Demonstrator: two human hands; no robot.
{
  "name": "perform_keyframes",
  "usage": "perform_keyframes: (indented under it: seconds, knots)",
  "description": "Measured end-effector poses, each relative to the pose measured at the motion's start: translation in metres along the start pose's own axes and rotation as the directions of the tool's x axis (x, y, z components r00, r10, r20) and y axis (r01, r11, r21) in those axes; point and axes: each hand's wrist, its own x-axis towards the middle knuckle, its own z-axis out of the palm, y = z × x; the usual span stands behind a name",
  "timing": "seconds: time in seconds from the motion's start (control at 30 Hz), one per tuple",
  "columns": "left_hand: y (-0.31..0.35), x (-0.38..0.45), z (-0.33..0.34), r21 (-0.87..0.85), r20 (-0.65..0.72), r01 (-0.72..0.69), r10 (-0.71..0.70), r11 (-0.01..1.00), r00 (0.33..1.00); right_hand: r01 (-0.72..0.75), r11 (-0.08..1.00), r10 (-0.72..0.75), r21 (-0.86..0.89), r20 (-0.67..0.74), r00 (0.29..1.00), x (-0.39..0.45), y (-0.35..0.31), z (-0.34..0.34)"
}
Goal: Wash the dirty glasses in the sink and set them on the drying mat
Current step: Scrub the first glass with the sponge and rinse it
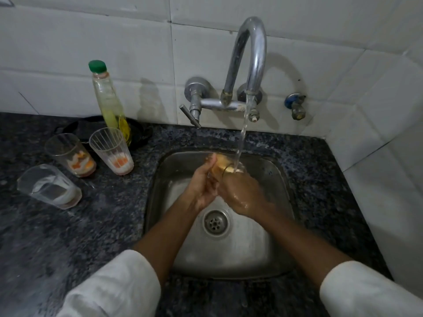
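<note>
Three dirty glasses on the granite counter (pixel 57 243), left of the steel sink (pixel 270 248): a clear glass (pixel 49 186) nearest w/ whitish film at its base, a glass w/ orange-and-white residue (pixel 69 154) behind it, and a ribbed glass (pixel 111 150) beside that, same residue. A 4th glass (pixel 220 167) is over the sink basin under the running tap (pixel 248 65), water stream (pixel 242 136) hitting it. Left hand (pixel 201 191) curled round its side, thumb up; right hand (pixel 242 195), wet, also holds the glass, fingers hidden behind it. Hands touch each other. Green-capped bottle of yellowish liquid (pixel 109 104) stands behind the glasses on a dark mat (pixel 137 133), by the white tile wall (pixel 91 42).
</note>
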Motion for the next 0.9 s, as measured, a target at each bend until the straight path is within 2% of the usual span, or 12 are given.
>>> perform_keyframes:
  seconds: [0.07, 0.2, 0.3, 0.37, 0.5, 0.53, 0.6, 0.67, 0.7, 0.77, 0.83, 0.9]
  knots:
    - [0.001, -0.001, -0.001, 0.221, -0.100, 0.079, -0.058, 0.972, 0.993, 0.045, 0.941, -0.004, -0.334, 0.121, 0.993, -0.003, 0.015, 0.003]
    - [-0.016, -0.004, -0.009, -0.120, 0.027, -0.059, 0.063, 0.991, 0.998, -0.086, 0.948, 0.165, 0.306, -0.243, 0.956, 0.002, 0.000, 0.014]
    - [-0.008, 0.003, -0.011, 0.014, -0.097, -0.003, 0.005, 1.000, 0.995, 0.145, 0.976, -0.163, -0.161, -0.101, 0.982, -0.002, 0.008, 0.013]
    - [-0.004, 0.002, -0.007, 0.205, -0.196, 0.114, -0.073, 0.972, 0.978, 0.145, 0.926, -0.154, -0.350, 0.001, 0.988, -0.003, 0.024, 0.013]
    - [-0.019, -0.009, 0.002, -0.163, -0.029, 0.011, -0.016, 0.987, 0.999, -0.033, 0.903, 0.171, 0.427, -0.289, 0.942, 0.009, 0.005, 0.015]
    - [-0.021, -0.008, 0.001, -0.242, -0.005, -0.005, 0.004, 0.970, 1.000, 0.009, 0.896, 0.138, 0.445, -0.296, 0.945, 0.009, 0.002, 0.010]
    - [-0.013, -0.002, -0.001, -0.122, -0.004, -0.022, 0.021, 0.992, 1.000, 0.107, 0.994, -0.102, 0.033, -0.123, 0.987, 0.004, 0.006, 0.007]
    - [-0.007, -0.002, -0.001, 0.079, -0.064, 0.049, -0.044, 0.996, 0.997, 0.104, 0.929, -0.084, -0.356, 0.071, 0.994, -0.001, 0.019, 0.006]
    - [-0.010, -0.002, -0.002, 0.062, -0.066, 0.037, -0.033, 0.997, 0.997, 0.073, 0.943, -0.058, -0.325, 0.054, 0.997, 0.001, 0.021, 0.010]
    - [-0.016, -0.006, -0.004, -0.146, 0.000, -0.021, 0.021, 0.989, 1.000, 0.017, 0.986, 0.011, 0.167, -0.169, 0.986, 0.006, 0.014, 0.015]
    - [-0.017, -0.004, -0.005, -0.278, 0.025, -0.039, 0.048, 0.960, 0.999, -0.032, 0.870, 0.171, 0.492, -0.241, 0.955, 0.008, 0.001, 0.015]
    - [-0.008, -0.001, -0.008, -0.119, -0.044, -0.039, 0.034, 0.992, 0.998, 0.073, 0.982, -0.036, 0.176, -0.205, 0.978, 0.003, 0.006, 0.016]
